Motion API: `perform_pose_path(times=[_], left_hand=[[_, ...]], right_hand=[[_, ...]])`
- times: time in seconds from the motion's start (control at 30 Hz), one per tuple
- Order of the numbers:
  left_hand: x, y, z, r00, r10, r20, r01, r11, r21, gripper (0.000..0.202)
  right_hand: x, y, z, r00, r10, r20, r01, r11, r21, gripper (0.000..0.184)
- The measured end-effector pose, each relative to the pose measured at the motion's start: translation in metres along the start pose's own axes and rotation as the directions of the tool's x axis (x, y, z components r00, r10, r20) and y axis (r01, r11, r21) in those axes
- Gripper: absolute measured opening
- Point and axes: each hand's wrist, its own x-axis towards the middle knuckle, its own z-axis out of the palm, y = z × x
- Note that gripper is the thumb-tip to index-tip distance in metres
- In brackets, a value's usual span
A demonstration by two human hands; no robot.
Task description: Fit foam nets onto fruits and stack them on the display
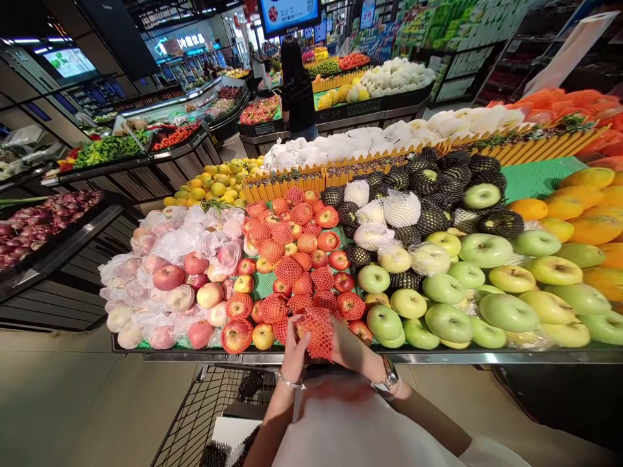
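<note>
Both my hands hold one apple wrapped in orange-red foam net (318, 332) just above the front rim of the fruit stand (438, 357). My left hand (295, 349), with a thin bracelet at the wrist, grips the net's left side with curled fingers. My right hand (351, 347), with a watch on its wrist, cups the right side. Right behind them lies a pile of red apples in orange nets (296, 259).
Green apples (467, 292) lie to the right, pink apples in clear wrap (180, 272) to the left. A wire shopping cart (204, 415) stands below the hands. A person in black (296, 91) stands at a far display. Oranges (594, 220) fill the right edge.
</note>
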Motion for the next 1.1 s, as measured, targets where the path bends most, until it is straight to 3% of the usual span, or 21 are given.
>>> perform_pose_path(times=[0.1, 0.2, 0.3, 0.43, 0.6, 0.8, 0.97, 1.1], left_hand=[[-0.001, 0.001, -0.005, 0.993, -0.004, -0.117, -0.018, 0.983, -0.181, 0.05], [0.001, 0.005, -0.009, 0.982, 0.035, -0.187, -0.082, 0.965, -0.248, 0.053], [0.003, 0.007, -0.007, 0.981, -0.006, -0.194, -0.056, 0.948, -0.314, 0.053], [0.007, 0.013, 0.003, 0.96, -0.105, -0.259, -0.039, 0.866, -0.498, 0.049], [0.01, 0.021, 0.01, 0.962, -0.167, -0.217, -0.012, 0.766, -0.642, 0.048], [0.003, 0.01, 0.013, 0.985, -0.166, -0.047, 0.099, 0.766, -0.635, 0.058], [0.001, 0.006, 0.015, 0.978, -0.206, -0.028, 0.144, 0.771, -0.62, 0.056], [0.002, 0.012, 0.018, 0.976, -0.191, -0.109, 0.092, 0.805, -0.586, 0.057]], right_hand=[[0.003, -0.004, -0.009, 0.994, 0.113, 0.004, -0.112, 0.989, 0.093, 0.048], [0.006, -0.01, -0.02, 0.987, 0.162, -0.007, -0.157, 0.967, 0.201, 0.031], [0.007, -0.013, -0.025, 0.99, 0.133, -0.045, -0.119, 0.965, 0.233, 0.024], [0.005, -0.016, -0.025, 0.991, 0.007, -0.131, 0.023, 0.975, 0.223, 0.025], [0.007, -0.02, -0.02, 0.989, -0.116, -0.089, 0.124, 0.988, 0.087, 0.025], [0.007, -0.02, -0.009, 0.98, 0.038, -0.197, -0.01, 0.99, 0.14, 0.022], [0.005, -0.024, -0.006, 0.974, 0.032, -0.225, -0.006, 0.993, 0.115, 0.018], [0.004, -0.021, -0.001, 0.903, 0.128, -0.41, -0.043, 0.977, 0.211, 0.054]])
